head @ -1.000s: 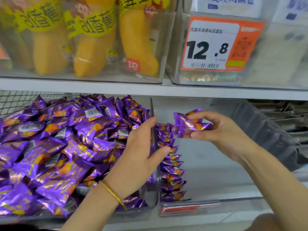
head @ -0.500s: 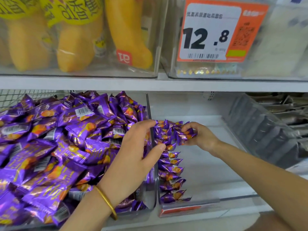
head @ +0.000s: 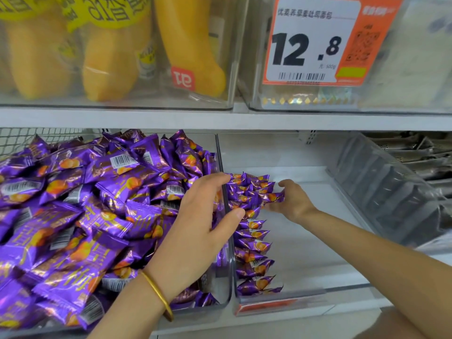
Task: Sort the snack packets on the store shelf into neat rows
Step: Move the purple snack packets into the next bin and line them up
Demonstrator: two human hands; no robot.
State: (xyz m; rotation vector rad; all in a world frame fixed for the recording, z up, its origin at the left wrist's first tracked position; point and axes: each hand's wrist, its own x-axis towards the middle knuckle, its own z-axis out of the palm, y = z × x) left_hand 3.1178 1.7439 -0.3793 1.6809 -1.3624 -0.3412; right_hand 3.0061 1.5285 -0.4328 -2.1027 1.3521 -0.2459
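Seating packet (head: 270,198) at 12 o'clock end of row (head: 253,243) | right hand (head: 292,201) pinched it | left hand (head: 195,231) lay spread, bracing row | next likely needed: release, grab from pile (head: 73,216) at 9 o'clock

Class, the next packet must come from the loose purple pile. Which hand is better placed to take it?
Left. The left hand rests on the divider beside the loose pile; the right hand pinches a packet at the row.

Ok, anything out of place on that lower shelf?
Yes: purple packets in the left bin lie heaped at all angles, some barcode-up, unlike the neat row in the right bin. Above, labels on the yellow packs read upside down. The right hand pinches one packet at the row's far end.
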